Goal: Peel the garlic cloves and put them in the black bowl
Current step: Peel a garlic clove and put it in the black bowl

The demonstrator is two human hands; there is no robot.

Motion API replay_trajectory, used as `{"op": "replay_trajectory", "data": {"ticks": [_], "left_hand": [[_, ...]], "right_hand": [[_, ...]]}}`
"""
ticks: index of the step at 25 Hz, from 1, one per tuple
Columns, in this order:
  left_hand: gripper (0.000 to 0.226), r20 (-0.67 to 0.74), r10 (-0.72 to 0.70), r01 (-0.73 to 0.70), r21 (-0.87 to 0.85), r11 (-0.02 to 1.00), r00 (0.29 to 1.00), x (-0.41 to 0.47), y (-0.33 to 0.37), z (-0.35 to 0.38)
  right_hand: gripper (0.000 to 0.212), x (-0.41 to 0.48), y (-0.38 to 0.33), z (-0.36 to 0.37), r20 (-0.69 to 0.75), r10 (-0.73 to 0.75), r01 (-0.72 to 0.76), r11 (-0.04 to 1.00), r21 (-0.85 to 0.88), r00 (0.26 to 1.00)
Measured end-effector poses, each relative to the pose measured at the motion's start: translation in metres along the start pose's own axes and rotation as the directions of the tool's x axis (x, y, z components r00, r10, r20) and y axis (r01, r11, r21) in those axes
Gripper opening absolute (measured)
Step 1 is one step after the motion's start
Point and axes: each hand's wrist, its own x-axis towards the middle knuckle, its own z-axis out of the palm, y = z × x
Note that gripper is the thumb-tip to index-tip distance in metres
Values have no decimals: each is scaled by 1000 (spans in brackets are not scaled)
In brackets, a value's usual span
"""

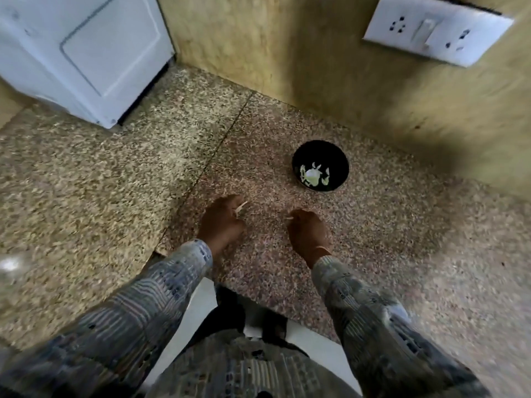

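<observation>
At the near middle of the speckled table (115,179), both hands work close together. The left hand (222,222) has its fingers (230,203) curled round a garlic clove (240,208), whose pale tip pokes out with its long axis running toward one o'clock. The right hand (309,232) sits just beside it at three o'clock, its fingers pinching a pale scrap (289,217). This is probably loosened skin, though blur hides which.

The black bowl (336,156) stands apart from both hands, at twelve to one o'clock from the right hand and about two o'clock from the left. Peeled cloves (313,175) already lie in its bottom.

The right hand is nearer the bowl, but the clove is in the left, so dropping it in would mean either a reach across toward two o'clock or a pass to the right hand first. Peeling looks unfinished.
</observation>
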Motion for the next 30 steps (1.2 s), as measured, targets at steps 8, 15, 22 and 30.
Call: {"op": "replay_trajectory", "data": {"ticks": [8, 15, 22, 30], "left_hand": [[49, 38, -30, 23, 179, 984, 999, 53, -17, -3], [15, 83, 10, -24, 164, 986, 997, 71, -18, 8], [27, 173, 93, -56, -207, 977, 980, 46, 3, 8], [21, 166, 201, -174, -164, 971, 965, 24, 5, 8]], "right_hand": [[21, 17, -4, 19, -75, -17, 2, 982, -188, 997], [17, 44, -40, -38, -462, 272, -63, 906, 418, 844], [11, -8, -55, -10, 4, 295, -199, 634, 747, 956], [6, -24, -58, 35, 130, 270, -277, 625, 729, 954]]}}
